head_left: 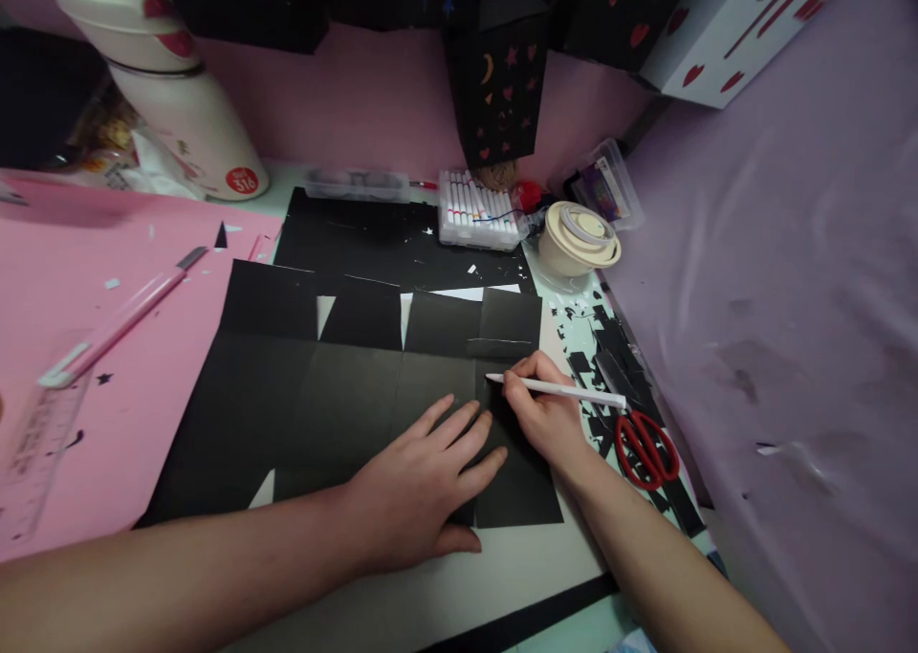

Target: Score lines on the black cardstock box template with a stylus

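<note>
A large black paper cutout (316, 385) with notched flaps lies flat on the table. My left hand (423, 486) rests palm down on its lower right part, fingers spread. My right hand (545, 409) grips a white pencil (566, 392) whose tip touches the black paper near its right edge, just above my left fingertips.
Red-handled scissors (645, 447) lie among black paper scraps (609, 347) to the right. A marker box (479, 211) and tape rolls (579, 237) sit behind. A pink sheet (107, 385) on the left carries a pink utility knife (119, 318) and a clear ruler (35, 443). A white flask (172, 89) stands far left.
</note>
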Demonstrator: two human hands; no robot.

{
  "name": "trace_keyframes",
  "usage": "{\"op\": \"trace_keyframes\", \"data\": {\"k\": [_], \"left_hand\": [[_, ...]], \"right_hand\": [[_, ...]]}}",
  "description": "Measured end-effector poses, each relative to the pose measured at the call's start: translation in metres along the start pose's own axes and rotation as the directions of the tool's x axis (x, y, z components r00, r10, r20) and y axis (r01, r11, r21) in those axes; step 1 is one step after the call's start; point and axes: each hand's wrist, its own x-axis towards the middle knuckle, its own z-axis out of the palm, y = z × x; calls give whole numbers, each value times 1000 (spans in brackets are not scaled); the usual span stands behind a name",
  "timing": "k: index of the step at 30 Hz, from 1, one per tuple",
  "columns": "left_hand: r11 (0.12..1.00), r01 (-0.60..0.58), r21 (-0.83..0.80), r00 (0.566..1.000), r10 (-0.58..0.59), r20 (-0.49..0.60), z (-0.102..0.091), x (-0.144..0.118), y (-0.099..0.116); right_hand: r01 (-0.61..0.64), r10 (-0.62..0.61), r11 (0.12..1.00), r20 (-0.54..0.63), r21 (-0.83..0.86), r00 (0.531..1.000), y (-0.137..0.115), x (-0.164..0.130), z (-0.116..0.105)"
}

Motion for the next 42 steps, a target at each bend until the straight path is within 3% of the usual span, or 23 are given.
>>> {"op": "trace_keyframes", "data": {"k": [42], "left_hand": [[1000, -9, 2, 1000, 9, -20, 2, 0, 0]], "right_hand": [[34, -35, 999, 27, 41, 999, 0, 0, 0]]}}
